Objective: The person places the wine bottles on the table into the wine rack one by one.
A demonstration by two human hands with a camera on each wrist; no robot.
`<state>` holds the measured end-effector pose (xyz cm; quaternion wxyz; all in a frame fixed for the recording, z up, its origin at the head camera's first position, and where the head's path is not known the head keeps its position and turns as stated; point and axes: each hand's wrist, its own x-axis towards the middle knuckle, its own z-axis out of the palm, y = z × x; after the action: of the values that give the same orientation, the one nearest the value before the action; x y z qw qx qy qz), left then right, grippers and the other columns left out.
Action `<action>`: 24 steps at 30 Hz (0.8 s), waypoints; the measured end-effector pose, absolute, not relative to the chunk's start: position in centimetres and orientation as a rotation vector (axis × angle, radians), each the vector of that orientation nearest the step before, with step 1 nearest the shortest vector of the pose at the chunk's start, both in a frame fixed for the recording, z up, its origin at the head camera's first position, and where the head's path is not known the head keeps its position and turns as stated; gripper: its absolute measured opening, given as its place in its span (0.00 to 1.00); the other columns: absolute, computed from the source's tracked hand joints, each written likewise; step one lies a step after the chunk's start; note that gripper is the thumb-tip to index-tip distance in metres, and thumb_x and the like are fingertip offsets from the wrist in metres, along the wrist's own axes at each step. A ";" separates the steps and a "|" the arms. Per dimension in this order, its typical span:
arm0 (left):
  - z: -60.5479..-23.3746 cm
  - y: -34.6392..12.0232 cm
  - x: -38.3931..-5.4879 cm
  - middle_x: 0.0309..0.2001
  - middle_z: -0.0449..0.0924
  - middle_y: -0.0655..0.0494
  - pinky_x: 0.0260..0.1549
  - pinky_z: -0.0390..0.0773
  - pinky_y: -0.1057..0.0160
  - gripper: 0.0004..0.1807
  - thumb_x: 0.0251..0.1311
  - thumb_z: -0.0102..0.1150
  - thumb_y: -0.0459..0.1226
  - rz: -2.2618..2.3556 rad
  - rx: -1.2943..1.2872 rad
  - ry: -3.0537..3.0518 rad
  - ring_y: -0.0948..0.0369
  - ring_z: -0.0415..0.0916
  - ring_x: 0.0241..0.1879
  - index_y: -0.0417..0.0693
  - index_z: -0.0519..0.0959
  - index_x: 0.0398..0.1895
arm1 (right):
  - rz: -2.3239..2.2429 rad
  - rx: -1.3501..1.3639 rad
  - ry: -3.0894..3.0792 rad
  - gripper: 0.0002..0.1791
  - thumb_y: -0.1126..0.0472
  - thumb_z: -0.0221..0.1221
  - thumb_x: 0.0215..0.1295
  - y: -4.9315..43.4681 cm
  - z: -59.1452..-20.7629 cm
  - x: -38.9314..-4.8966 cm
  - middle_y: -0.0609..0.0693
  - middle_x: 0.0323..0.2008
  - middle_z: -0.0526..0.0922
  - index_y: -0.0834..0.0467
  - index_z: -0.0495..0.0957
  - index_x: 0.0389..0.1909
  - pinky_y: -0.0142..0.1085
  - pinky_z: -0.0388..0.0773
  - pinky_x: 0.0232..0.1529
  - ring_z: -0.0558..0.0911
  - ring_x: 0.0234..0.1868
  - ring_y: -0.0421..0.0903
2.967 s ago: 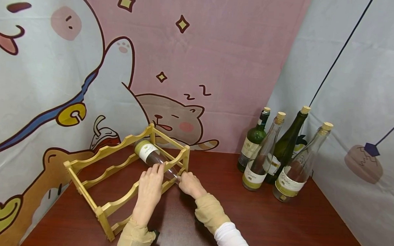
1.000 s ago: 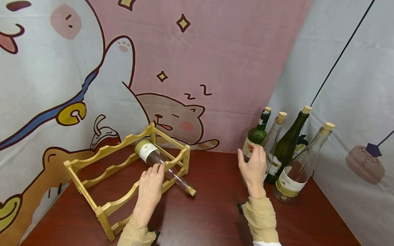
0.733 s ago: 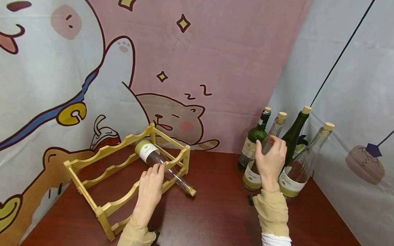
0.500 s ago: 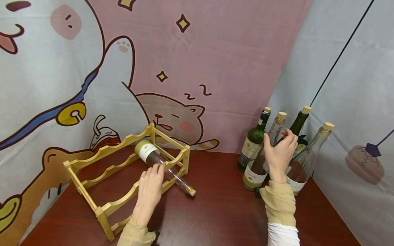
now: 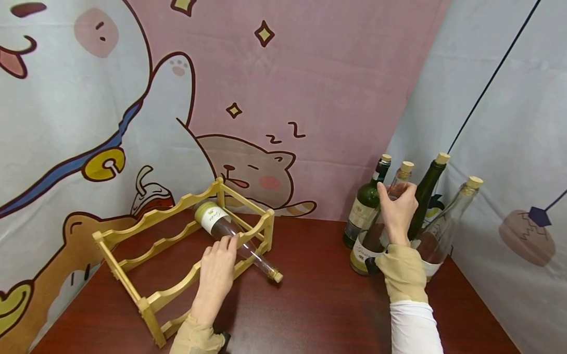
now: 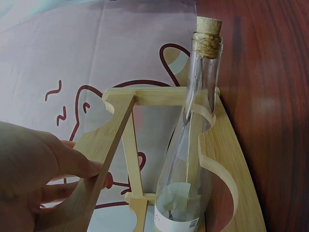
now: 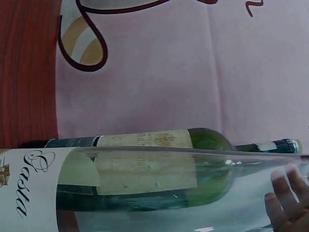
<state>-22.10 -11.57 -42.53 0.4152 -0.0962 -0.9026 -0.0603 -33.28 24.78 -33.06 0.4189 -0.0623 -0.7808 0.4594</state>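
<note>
My left hand (image 5: 218, 266) grips the front top rail of a wooden wine rack (image 5: 167, 294); in the left wrist view its thumb and fingers pinch that rail. A clear corked wine bottle (image 5: 215, 220) lies in the rack's far-right slot, neck poking out at the front. Over on the right, my right hand (image 5: 398, 215) has its thumb and fingers around the upper part of an upright clear wine bottle (image 5: 361, 257). The right wrist view shows the fingertips (image 7: 285, 193) through this bottle's glass.
Directly behind the held bottle stands a green wine bottle (image 5: 363, 213). A tall dark green bottle (image 5: 426, 190) and another clear bottle (image 5: 443, 229) stand to its right, near the side curtain. All rest on the dark red table (image 5: 297, 313).
My right hand let go of the racked bottle's neck, crossed right to the standing bottles and came around the clear one. The left hand stayed on the rack.
</note>
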 end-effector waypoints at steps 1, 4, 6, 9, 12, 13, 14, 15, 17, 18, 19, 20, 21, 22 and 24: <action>-42.5 -11.6 -22.1 0.36 0.81 0.45 0.24 0.71 0.56 0.32 0.29 0.68 0.20 -0.151 -0.241 -2.265 0.48 0.77 0.28 0.41 0.78 0.47 | 1.154 -0.153 -1.949 0.18 0.49 0.60 0.60 24.8 -33.1 -33.4 0.45 0.32 0.75 0.55 0.65 0.38 0.26 0.66 0.34 0.72 0.33 0.30; -42.5 -11.5 -22.1 0.36 0.81 0.45 0.24 0.71 0.56 0.31 0.30 0.67 0.20 -0.154 -0.240 -2.261 0.48 0.77 0.28 0.40 0.78 0.47 | 1.153 -0.135 -1.921 0.15 0.51 0.60 0.61 24.7 -33.2 -33.9 0.45 0.30 0.76 0.53 0.63 0.35 0.25 0.65 0.31 0.71 0.30 0.25; -42.5 -11.5 -22.1 0.36 0.81 0.45 0.24 0.71 0.56 0.31 0.30 0.67 0.20 -0.155 -0.242 -2.260 0.48 0.77 0.28 0.40 0.78 0.47 | 1.153 -0.120 -1.896 0.14 0.53 0.60 0.61 24.6 -33.3 -34.0 0.44 0.28 0.76 0.52 0.63 0.33 0.25 0.64 0.29 0.70 0.28 0.25; -42.5 -11.5 -22.1 0.36 0.81 0.45 0.24 0.71 0.56 0.31 0.31 0.67 0.21 -0.152 -0.244 -2.262 0.48 0.77 0.28 0.40 0.78 0.47 | 1.147 -0.104 -1.860 0.13 0.56 0.60 0.61 24.5 -33.5 -34.2 0.42 0.26 0.73 0.53 0.63 0.32 0.24 0.62 0.27 0.69 0.26 0.27; -42.5 -11.6 -22.1 0.36 0.81 0.45 0.24 0.71 0.56 0.31 0.30 0.67 0.21 -0.148 -0.243 -2.265 0.48 0.77 0.28 0.41 0.78 0.47 | 1.127 -0.095 -1.841 0.12 0.58 0.60 0.62 24.4 -33.6 -34.3 0.41 0.24 0.70 0.57 0.65 0.33 0.24 0.61 0.26 0.67 0.24 0.30; -42.5 -11.6 -22.1 0.36 0.81 0.45 0.24 0.71 0.56 0.31 0.30 0.67 0.21 -0.147 -0.241 -2.267 0.48 0.77 0.28 0.40 0.78 0.47 | 1.119 -0.088 -1.836 0.12 0.59 0.60 0.62 24.3 -33.6 -34.3 0.42 0.24 0.70 0.60 0.66 0.34 0.25 0.60 0.26 0.66 0.23 0.30; -42.5 -11.6 -22.1 0.36 0.81 0.45 0.24 0.71 0.56 0.31 0.30 0.67 0.21 -0.148 -0.240 -2.269 0.48 0.77 0.28 0.40 0.78 0.47 | 1.113 -0.083 -1.834 0.13 0.59 0.60 0.62 24.3 -33.6 -34.3 0.43 0.23 0.69 0.61 0.66 0.35 0.25 0.60 0.26 0.65 0.23 0.31; -42.5 -11.6 -22.1 0.36 0.80 0.44 0.24 0.71 0.56 0.31 0.30 0.67 0.21 -0.150 -0.238 -2.271 0.48 0.77 0.28 0.40 0.78 0.47 | 1.107 -0.077 -1.830 0.13 0.59 0.60 0.62 24.2 -33.7 -34.2 0.44 0.23 0.68 0.63 0.67 0.35 0.25 0.59 0.27 0.65 0.23 0.32; -42.6 -11.7 -22.1 0.36 0.80 0.44 0.25 0.71 0.56 0.31 0.31 0.67 0.20 -0.154 -0.235 -2.275 0.48 0.77 0.29 0.40 0.77 0.47 | 1.099 -0.070 -1.821 0.14 0.59 0.60 0.62 24.1 -33.7 -34.2 0.45 0.22 0.67 0.64 0.67 0.35 0.26 0.59 0.26 0.64 0.22 0.32; -42.6 -11.7 -22.1 0.36 0.80 0.44 0.25 0.71 0.56 0.30 0.31 0.66 0.20 -0.157 -0.234 -2.277 0.48 0.77 0.29 0.40 0.77 0.47 | 1.098 -0.068 -1.817 0.14 0.59 0.60 0.62 24.0 -33.8 -34.1 0.45 0.22 0.67 0.64 0.67 0.35 0.26 0.59 0.26 0.64 0.22 0.32; -42.6 -11.7 -22.1 0.36 0.80 0.44 0.25 0.71 0.56 0.30 0.32 0.66 0.20 -0.160 -0.235 -2.278 0.48 0.77 0.29 0.40 0.77 0.47 | 1.097 -0.066 -1.813 0.14 0.59 0.60 0.62 24.0 -33.8 -34.1 0.44 0.22 0.67 0.64 0.67 0.35 0.26 0.59 0.26 0.64 0.22 0.32; -42.6 -11.7 -22.1 0.36 0.80 0.44 0.25 0.71 0.56 0.29 0.32 0.66 0.20 -0.162 -0.236 -2.279 0.48 0.77 0.29 0.40 0.77 0.47 | 1.095 -0.068 -1.810 0.14 0.59 0.60 0.62 24.0 -33.8 -34.0 0.44 0.22 0.67 0.64 0.67 0.35 0.26 0.59 0.26 0.64 0.22 0.32; -42.6 -11.7 -22.1 0.36 0.80 0.44 0.25 0.71 0.56 0.29 0.32 0.65 0.20 -0.163 -0.237 -2.279 0.48 0.77 0.29 0.40 0.77 0.47 | 1.095 -0.068 -1.807 0.13 0.59 0.60 0.62 23.9 -33.8 -33.9 0.44 0.22 0.67 0.64 0.67 0.35 0.26 0.59 0.26 0.64 0.22 0.32; -42.6 -11.7 -22.1 0.36 0.80 0.44 0.25 0.71 0.56 0.29 0.33 0.65 0.20 -0.164 -0.238 -2.279 0.48 0.77 0.29 0.40 0.77 0.47 | 1.095 -0.068 -1.806 0.13 0.59 0.59 0.62 23.9 -33.8 -33.9 0.43 0.22 0.67 0.64 0.67 0.35 0.26 0.59 0.26 0.64 0.22 0.32; -42.6 -11.7 -22.2 0.36 0.80 0.44 0.25 0.71 0.56 0.29 0.33 0.65 0.20 -0.164 -0.240 -2.279 0.48 0.77 0.29 0.40 0.78 0.47 | 1.098 -0.065 -1.802 0.13 0.59 0.58 0.62 23.8 -33.9 -33.8 0.43 0.23 0.67 0.65 0.67 0.35 0.25 0.59 0.26 0.64 0.22 0.32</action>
<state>-22.15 -11.69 -42.60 0.4098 -0.0952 -0.9048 -0.0653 -33.76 23.83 -33.86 0.4928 -0.0267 -0.7427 0.4527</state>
